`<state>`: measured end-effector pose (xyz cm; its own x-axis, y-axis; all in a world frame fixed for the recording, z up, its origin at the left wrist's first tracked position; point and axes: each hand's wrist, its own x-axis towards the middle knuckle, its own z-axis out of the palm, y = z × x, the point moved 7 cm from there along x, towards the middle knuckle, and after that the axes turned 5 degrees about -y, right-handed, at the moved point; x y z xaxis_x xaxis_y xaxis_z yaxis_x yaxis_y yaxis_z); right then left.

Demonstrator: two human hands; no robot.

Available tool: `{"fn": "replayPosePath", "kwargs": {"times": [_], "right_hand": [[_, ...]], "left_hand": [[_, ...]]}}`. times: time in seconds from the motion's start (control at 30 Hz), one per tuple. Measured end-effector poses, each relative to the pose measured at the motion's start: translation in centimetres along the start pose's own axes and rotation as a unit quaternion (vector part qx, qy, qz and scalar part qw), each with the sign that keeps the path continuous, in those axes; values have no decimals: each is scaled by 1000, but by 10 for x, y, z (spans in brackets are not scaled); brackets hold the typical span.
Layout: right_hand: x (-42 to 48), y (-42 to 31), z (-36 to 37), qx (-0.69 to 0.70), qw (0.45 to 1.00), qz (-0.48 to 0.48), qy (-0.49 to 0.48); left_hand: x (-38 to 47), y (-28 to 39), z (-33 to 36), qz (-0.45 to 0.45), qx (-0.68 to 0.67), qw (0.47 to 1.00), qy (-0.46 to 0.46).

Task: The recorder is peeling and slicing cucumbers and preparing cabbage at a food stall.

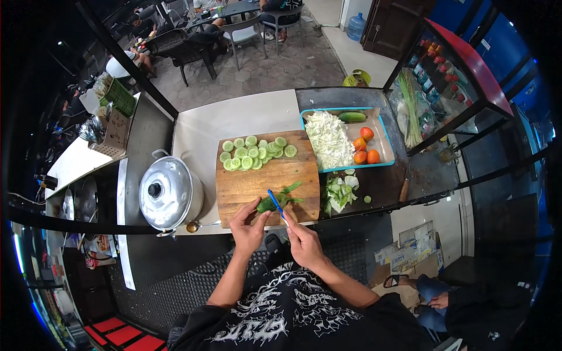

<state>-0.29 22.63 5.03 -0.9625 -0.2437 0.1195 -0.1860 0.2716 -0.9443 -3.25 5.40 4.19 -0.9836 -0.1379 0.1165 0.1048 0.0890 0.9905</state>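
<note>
My left hand (248, 228) grips a dark green cucumber (266, 205) over the near part of a wooden cutting board (246, 186). In my right hand (304, 243) is a blue peeler (276, 202), its blue part lying across the cucumber. Strips of green peel (291, 188) rest on the board just beyond and to the right of the cucumber. Along the board's far half, round cucumber slices (253, 152) are spread in overlapping rows. My fingers cover part of the cucumber and the peeler's handle.
Right of the board, a blue-rimmed tray (386, 145) holds shredded cabbage (327, 138), tomatoes (360, 157) and a whole cucumber (352, 117). Vegetable scraps (340, 193) and a wooden-handled knife (404, 189) lie nearer. A lidded metal pot (166, 193) and a ladle (193, 226) are left. Another person (439, 302) sits at lower right.
</note>
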Motion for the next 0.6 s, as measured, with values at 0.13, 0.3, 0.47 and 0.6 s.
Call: {"fn": "replayPosePath", "kwargs": {"times": [0.13, 0.3, 0.47, 0.6], "right_hand": [[1, 3, 2, -30, 999, 12, -24], [0, 9, 5, -49, 999, 9, -8], [2, 13, 2, -64, 998, -8, 15], [-1, 35, -7, -73, 995, 12, 67]], "left_hand": [[-1, -4, -2, -11, -11, 1000, 2], [-1, -3, -3, -11, -14, 1000, 9], [-4, -6, -5, -9, -6, 1000, 13], [-4, 5, -7, 14, 12, 1000, 9]]}}
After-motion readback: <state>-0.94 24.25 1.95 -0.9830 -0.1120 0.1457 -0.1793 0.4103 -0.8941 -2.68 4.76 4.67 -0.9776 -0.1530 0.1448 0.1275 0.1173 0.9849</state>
